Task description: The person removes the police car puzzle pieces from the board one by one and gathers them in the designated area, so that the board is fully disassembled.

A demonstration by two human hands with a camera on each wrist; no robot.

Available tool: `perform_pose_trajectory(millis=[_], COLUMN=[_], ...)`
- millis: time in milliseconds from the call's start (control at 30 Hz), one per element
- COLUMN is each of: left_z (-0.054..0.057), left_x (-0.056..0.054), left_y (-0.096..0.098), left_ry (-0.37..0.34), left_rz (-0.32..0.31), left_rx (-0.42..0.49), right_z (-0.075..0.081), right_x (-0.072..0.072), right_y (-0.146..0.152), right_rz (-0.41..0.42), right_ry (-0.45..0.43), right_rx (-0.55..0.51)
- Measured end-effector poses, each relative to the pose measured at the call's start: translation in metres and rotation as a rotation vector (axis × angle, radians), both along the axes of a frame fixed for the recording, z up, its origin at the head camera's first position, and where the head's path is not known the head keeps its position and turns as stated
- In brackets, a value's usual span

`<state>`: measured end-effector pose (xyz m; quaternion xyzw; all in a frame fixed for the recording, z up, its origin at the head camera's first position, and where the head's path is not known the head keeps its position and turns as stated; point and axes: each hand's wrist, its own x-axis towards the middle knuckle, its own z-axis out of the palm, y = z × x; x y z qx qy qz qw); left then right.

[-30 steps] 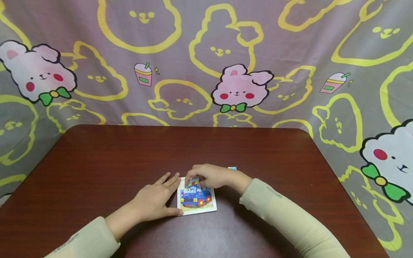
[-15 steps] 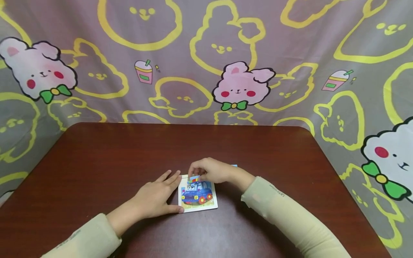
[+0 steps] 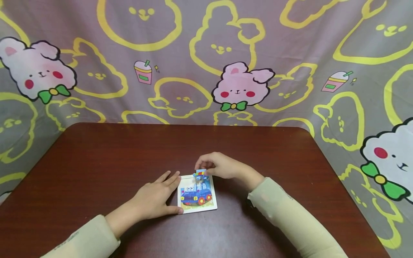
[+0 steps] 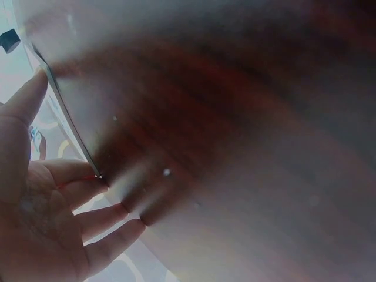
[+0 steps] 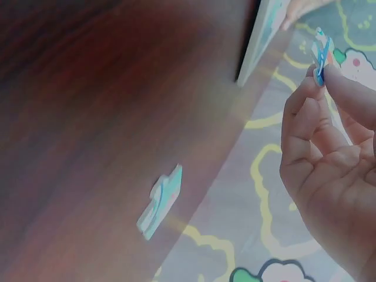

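Note:
A square jigsaw board [image 3: 198, 208] with a white frame and a blue cartoon car picture lies on the table. My left hand [image 3: 151, 200] lies along its left side, fingers extended, thumb at the near corner and fingertips by the far corner. Above the board's far edge, my right hand [image 3: 222, 166] pinches a jigsaw piece [image 3: 200, 173] with red, yellow and blue print, tilted up between thumb and fingers. A pale gap shows in the picture's upper left. Another jigsaw piece [image 5: 161, 202] lies on the table in the right wrist view; the right arm hides it in the head view.
The dark brown wooden table [image 3: 129, 154] has a glossy top with rounded far corners. A cartoon-printed curtain [image 3: 180, 46] hangs behind it and along both sides.
My right hand has lifted the jigsaw piece off the board's upper area and shifted slightly right and away, uncovering the gap. The left hand and board have stayed in place.

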<state>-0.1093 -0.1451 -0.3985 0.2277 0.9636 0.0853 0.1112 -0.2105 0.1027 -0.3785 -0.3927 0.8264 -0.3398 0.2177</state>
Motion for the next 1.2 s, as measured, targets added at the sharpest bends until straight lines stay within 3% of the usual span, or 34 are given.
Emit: perform_pose_trajectory(millis=[600, 1200], left_z=[-0.002, -0.003], left_x=[0.002, 0.003], left_y=[-0.001, 0.000], left_ry=[0.031, 0.044], left_rz=[-0.005, -0.008], left_rx=[0.000, -0.003], right_z=[0.007, 0.003], right_x=[0.002, -0.004], right_y=[0.046, 0.100], right_rz=[-0.114, -0.169], right_ry=[-0.036, -0.009], right_rx=[-0.036, -0.062])
